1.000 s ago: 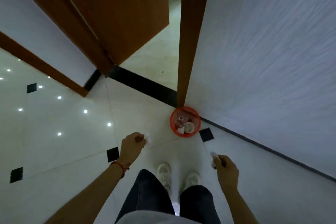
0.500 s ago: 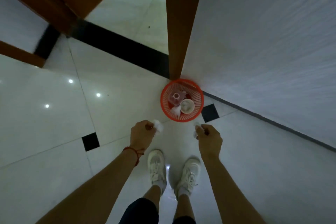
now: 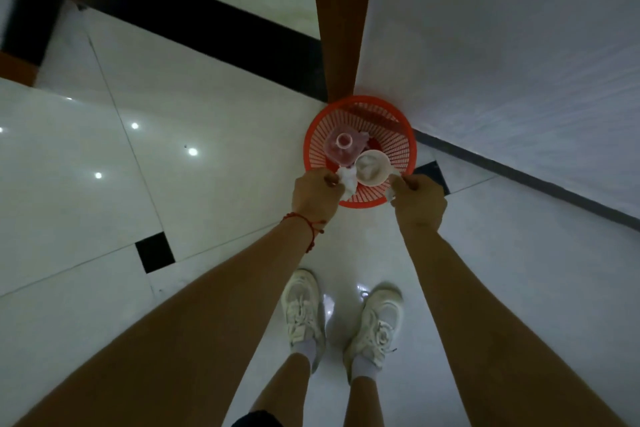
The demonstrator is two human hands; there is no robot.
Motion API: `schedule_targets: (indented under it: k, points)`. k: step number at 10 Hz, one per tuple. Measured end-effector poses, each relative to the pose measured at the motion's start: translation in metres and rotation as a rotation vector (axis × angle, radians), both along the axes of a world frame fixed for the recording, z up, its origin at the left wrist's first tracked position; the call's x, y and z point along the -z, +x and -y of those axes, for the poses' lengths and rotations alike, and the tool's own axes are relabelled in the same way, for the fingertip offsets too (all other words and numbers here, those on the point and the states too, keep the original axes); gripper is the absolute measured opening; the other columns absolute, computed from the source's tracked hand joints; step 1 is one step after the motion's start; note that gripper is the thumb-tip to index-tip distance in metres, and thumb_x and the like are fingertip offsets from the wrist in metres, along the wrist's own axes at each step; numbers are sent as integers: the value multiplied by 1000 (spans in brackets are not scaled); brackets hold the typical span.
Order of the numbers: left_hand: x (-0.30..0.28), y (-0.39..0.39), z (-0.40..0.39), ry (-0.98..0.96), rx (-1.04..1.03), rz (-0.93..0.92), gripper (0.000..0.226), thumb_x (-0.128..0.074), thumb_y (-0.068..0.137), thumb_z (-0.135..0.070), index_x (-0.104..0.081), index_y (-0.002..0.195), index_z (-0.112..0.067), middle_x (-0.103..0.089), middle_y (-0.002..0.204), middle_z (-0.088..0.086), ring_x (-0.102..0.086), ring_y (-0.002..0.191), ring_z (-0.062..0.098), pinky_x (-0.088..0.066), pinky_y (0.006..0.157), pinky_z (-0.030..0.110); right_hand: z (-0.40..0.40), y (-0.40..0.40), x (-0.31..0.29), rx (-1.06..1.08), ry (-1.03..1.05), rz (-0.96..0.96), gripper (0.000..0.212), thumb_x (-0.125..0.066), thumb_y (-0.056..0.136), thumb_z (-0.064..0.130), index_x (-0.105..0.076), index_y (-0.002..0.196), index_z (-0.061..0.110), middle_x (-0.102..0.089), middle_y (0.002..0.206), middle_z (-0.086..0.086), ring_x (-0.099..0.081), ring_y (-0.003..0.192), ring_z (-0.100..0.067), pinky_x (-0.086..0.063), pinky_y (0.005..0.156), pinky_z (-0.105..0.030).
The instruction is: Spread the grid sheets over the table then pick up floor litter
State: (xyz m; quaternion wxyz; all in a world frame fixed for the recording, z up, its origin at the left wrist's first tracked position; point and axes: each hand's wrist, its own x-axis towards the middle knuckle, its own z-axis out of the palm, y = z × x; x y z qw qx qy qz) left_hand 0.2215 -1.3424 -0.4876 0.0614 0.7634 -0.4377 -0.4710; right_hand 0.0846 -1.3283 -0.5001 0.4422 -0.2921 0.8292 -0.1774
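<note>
I hold both hands over the red basket on glossy white floor tiles: left hand pinches a white paper wad, right hand pinches a smaller white scrap.

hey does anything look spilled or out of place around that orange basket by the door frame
Nothing stands out. The orange basket stands upright with a bottle and a cup inside. The left hand and right hand each pinch a white scrap over its rim; nothing lies spilled beside it.
</note>
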Motion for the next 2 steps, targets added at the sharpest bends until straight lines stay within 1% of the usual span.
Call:
schedule_targets:
  k: [1,2]
  points:
    - [6,-5,0,-2,-27,-40,26,-60,84,-20,-65,106,-6,-69,104,16,-64,97,29,-47,83,28,-2,-1,6,-4,7,72,32,-55,89,33,-62,102,4,-68,98,-12,-66,87,-26,-56,76,-37]
    - [5,-7,-4,25,-48,-68,28,-59,84,-27,-64,105,-8,-69,104,13,-65,93,31,-53,87,38,-15,-6,3,66,84,40,32,-45,94,32,-61,106,7,-66,111,-12,-66,95,-29,-53,87,-45]
